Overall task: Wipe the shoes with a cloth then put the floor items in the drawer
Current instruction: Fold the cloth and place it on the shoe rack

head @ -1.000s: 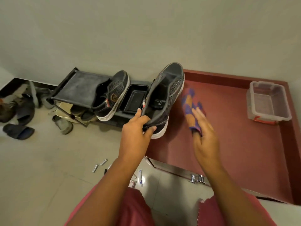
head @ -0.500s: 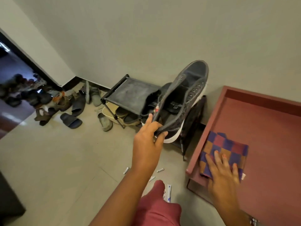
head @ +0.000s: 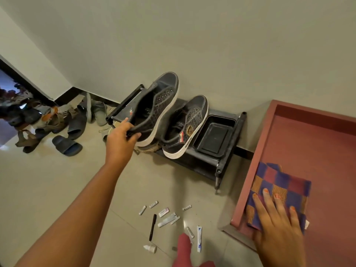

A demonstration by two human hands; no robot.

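My left hand (head: 120, 140) grips the heel of a dark grey sneaker (head: 159, 105) with a white sole, holding it tilted over the left end of a low black shoe rack (head: 221, 164). A matching sneaker (head: 187, 128) lies on the rack's top shelf just to its right. My right hand (head: 277, 222) lies flat, fingers spread, on a folded blue, red and orange checked cloth (head: 279, 187) at the near left corner of a red-brown tabletop (head: 317, 143). Several small items (head: 167, 218) are scattered on the floor tiles: tubes, sachets, a black pen (head: 152, 227) and a small white bottle (head: 150, 248).
A black tray (head: 213, 135) sits on the rack's right end. More footwear is under the rack. A pile of sandals and slippers (head: 48, 124) fills the left corner by a dark doorway. A grey wall runs behind everything. My red-clad knee (head: 183, 249) shows at the bottom.
My right hand set the cloth down on the tabletop and now lies flat on it. My left hand carried the sneaker left and down towards the rack. The view turned left.
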